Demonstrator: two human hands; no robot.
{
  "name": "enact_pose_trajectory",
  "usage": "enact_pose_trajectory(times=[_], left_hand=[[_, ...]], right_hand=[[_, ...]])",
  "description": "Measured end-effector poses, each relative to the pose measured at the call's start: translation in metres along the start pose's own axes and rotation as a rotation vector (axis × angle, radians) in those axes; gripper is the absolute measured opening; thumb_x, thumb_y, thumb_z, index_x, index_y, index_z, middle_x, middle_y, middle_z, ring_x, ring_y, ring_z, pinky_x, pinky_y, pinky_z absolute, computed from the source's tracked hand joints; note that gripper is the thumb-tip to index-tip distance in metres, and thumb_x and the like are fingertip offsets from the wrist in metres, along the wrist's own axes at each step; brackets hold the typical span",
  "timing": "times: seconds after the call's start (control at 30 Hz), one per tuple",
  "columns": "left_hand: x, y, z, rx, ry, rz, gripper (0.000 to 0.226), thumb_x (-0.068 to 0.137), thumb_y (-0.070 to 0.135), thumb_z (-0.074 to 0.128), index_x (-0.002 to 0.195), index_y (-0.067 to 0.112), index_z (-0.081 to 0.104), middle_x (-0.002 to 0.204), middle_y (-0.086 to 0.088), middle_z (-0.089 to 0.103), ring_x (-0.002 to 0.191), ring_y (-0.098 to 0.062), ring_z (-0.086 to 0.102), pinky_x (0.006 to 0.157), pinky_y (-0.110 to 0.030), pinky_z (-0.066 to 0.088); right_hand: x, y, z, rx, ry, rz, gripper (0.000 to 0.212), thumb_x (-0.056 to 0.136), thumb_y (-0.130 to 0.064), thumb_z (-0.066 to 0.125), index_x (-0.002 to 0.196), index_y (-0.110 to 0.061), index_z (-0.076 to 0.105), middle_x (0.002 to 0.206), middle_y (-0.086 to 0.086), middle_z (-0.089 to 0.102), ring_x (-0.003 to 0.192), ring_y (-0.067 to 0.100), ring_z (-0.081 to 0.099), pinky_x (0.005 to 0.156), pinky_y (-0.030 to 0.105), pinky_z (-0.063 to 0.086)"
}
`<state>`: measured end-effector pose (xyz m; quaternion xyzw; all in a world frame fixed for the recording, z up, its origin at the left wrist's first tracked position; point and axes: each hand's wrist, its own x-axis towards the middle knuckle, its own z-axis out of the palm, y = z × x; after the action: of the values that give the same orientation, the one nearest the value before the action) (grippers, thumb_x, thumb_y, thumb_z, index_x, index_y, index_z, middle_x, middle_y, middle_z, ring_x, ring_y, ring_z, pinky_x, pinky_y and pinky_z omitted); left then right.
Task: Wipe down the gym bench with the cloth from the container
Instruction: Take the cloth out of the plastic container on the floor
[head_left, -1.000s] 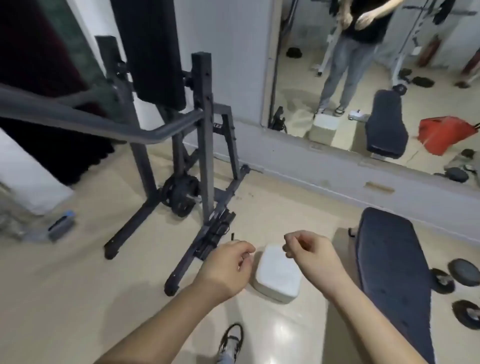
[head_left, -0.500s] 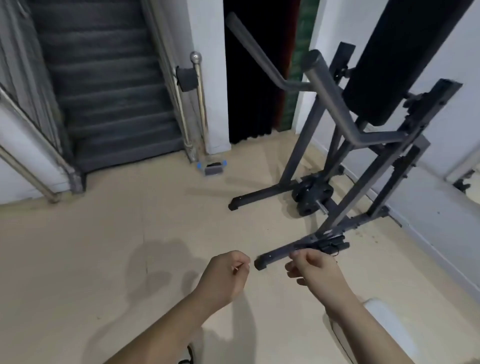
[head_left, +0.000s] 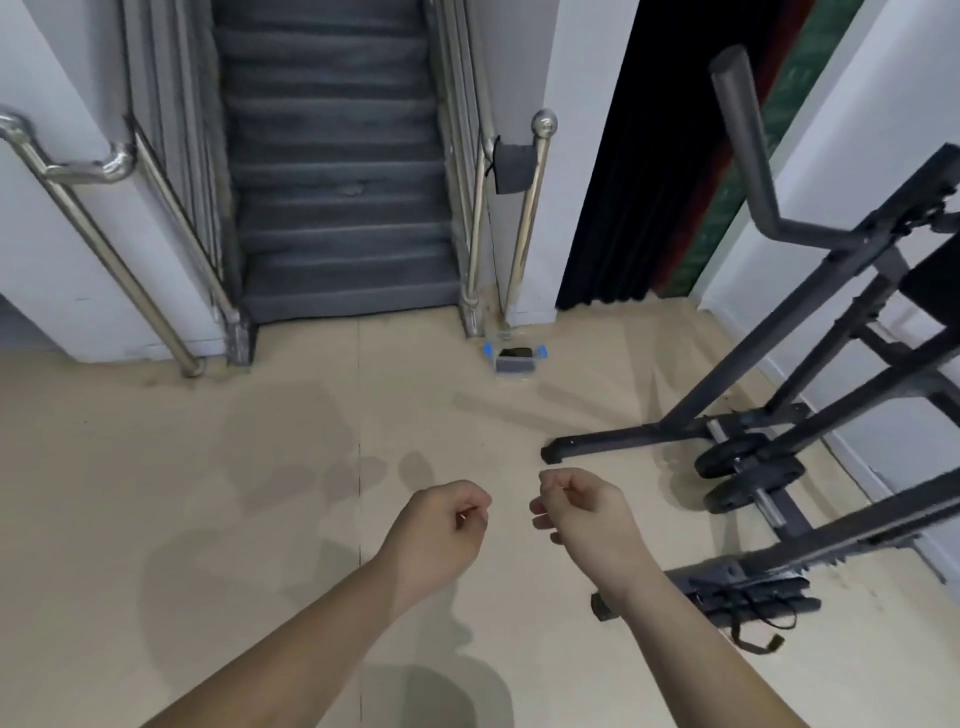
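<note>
Fetch cloth | my left hand (head_left: 441, 530), right hand (head_left: 582, 512): loose fists, empty | small clear blue-clipped plastic container (head_left: 514, 359) at far edge of beige floor (head_left: 208, 467), beside steel stair post (head_left: 525, 234) | I'd crouch close, release both clips.

The staircase (head_left: 337, 208) rises at the floor's (head_left: 208, 467) far edge, with a handrail (head_left: 104, 218) on its left and a post (head_left: 530, 218) on its right. The container (head_left: 514, 359) sits on the floor at the post's foot. The rack (head_left: 831, 364) stands along the right edge, with weight plates (head_left: 748, 467) at its base.
</note>
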<state>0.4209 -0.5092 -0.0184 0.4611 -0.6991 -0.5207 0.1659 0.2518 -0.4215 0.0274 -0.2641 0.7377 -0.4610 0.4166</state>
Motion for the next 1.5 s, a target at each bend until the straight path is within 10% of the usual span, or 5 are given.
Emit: enact_pose_trajectory(times=[0.6,0.97,1.27,1.5], left_hand=[[0.398,0.03,-0.072,-0.008,0.061,-0.077,0.02,0.093,0.016,0.064,0.112,0.021,0.068,0.079,0.008,0.065,0.059,-0.007,0.057,0.066,-0.022,0.05],[0.711,-0.001,-0.113,0.196,-0.114,-0.119,0.04,0.094,0.026,0.058,0.134,0.025,0.057,0.121,0.002,0.063,0.099,-0.02,0.065,0.096,-0.034,0.054],[0.925,-0.052,-0.085,0.379,-0.314,-0.071,0.041,0.098,0.024,0.053,0.139,0.019,0.055,0.131,-0.001,0.061,0.112,-0.022,0.062,0.092,-0.027,0.047],[1.054,-0.203,0.033,0.471,-0.456,-0.085,0.045,0.098,0.028,0.052,0.143,0.025,0.051,0.138,0.006,0.055,0.115,-0.014,0.062,0.099,-0.029,0.048]], right_hand=[[0.404,-0.12,0.015,-0.075,-0.016,0.146,0.014,0.102,-0.023,0.058,0.102,-0.016,0.071,0.1,0.014,0.077,0.079,0.021,0.07,0.083,0.046,0.058],[0.712,-0.137,0.057,-0.129,0.07,0.258,0.031,0.1,-0.02,0.059,0.13,-0.014,0.06,0.104,0.009,0.072,0.08,0.021,0.068,0.071,0.034,0.053],[0.918,-0.087,0.081,-0.194,0.171,0.351,0.025,0.1,-0.022,0.059,0.122,-0.014,0.066,0.087,0.006,0.068,0.078,0.025,0.063,0.066,0.033,0.048],[1.06,0.093,0.087,-0.136,0.268,0.429,0.032,0.1,-0.026,0.058,0.13,-0.018,0.062,0.099,0.003,0.071,0.093,0.028,0.069,0.07,0.031,0.05]])
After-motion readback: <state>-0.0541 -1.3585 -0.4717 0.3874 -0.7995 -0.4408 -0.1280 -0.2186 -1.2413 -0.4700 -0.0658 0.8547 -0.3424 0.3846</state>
